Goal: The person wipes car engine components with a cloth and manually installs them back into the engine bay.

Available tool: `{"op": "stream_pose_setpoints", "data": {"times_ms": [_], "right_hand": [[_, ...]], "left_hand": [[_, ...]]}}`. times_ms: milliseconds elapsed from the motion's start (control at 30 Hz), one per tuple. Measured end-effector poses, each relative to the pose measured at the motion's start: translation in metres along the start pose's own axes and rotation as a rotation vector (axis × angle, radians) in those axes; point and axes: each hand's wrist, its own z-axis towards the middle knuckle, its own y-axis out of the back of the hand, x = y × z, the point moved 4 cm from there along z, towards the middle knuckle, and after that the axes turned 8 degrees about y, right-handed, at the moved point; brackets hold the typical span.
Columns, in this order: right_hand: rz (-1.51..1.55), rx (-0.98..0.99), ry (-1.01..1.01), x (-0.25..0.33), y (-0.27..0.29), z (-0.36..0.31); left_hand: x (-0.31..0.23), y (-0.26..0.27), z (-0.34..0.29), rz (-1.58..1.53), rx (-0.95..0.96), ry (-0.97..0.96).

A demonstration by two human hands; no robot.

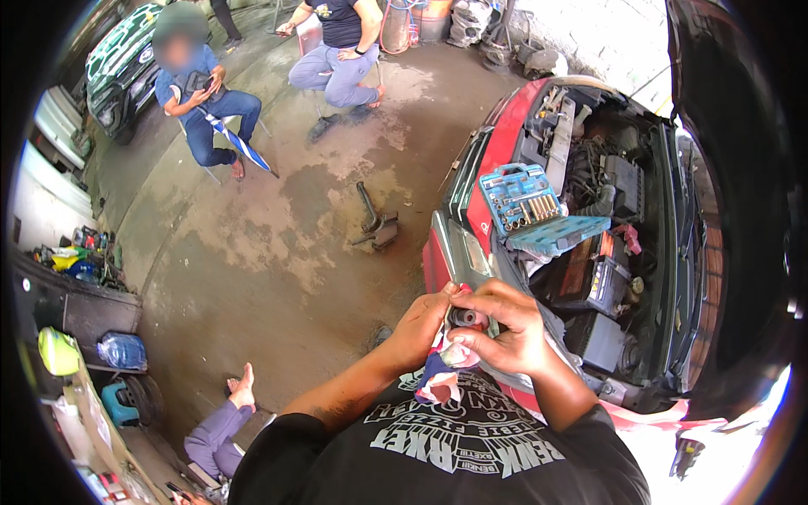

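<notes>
In front of my chest I hold a small dark cylindrical metal part (463, 317) with a round hole in its end. A patterned rag (446, 366) in pink, white and dark blue is bunched around it and hangs below. My left hand (423, 326) is closed on the rag at the part's left side, its fingers partly hidden. My right hand (507, 324) curls over from the right, with thumb and fingers pinching the part and the rag.
To the right stands a red car (505, 126) with its hood (732, 168) raised. A blue socket set case (560, 234) lies open on the engine bay's edge, near the battery (602, 286). A metal stand (379, 223) sits on the floor. Two seated people (206, 109) are beyond; another person's leg (220, 429) shows lower left.
</notes>
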Motion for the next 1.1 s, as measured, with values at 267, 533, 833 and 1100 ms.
{"op": "stream_pose_setpoints", "data": {"times_ms": [267,533,833,1100], "right_hand": [[-0.236,-0.131,0.535,0.118,0.050,0.033],[-0.263,-0.360,0.694,0.137,0.073,0.023],[-0.170,-0.245,0.469,0.125,0.069,0.022],[1.188,-0.542,-0.509,-0.029,0.043,-0.004]], "left_hand": [[0.002,0.010,-0.005,-0.200,-0.037,0.164],[0.017,0.002,-0.009,-0.131,-0.210,0.189],[0.024,0.005,-0.007,-0.185,-0.190,0.214],[0.030,0.009,-0.006,-0.253,-0.147,0.159]]}}
